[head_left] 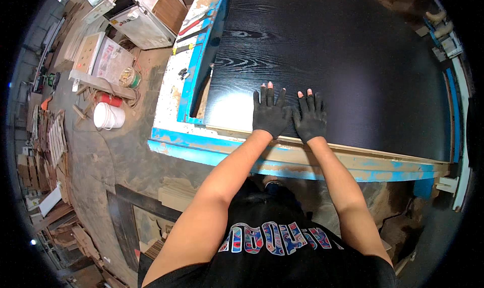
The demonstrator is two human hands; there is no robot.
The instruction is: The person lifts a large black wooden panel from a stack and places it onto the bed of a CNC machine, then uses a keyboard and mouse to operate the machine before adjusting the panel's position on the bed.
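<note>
Black wood-grain panel (363,51), laid flat on the blue-edged desk (212,155); likely stiff, heavy, slick-faced; best held by opposite edges. Grip: gloved left hand (271,115) and right hand (310,117), palms down, fingers spread, grasping nothing.

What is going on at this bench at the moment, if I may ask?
Someone's black-gloved left hand and right hand are laid flat, palms down, near the closer edge of a large black wood-grain panel. Neither hand is gripping anything. The panel lies on a blue-edged workbench, with a red-handled tool to its left. Farther left, a white bucket sits on the floor.
</note>
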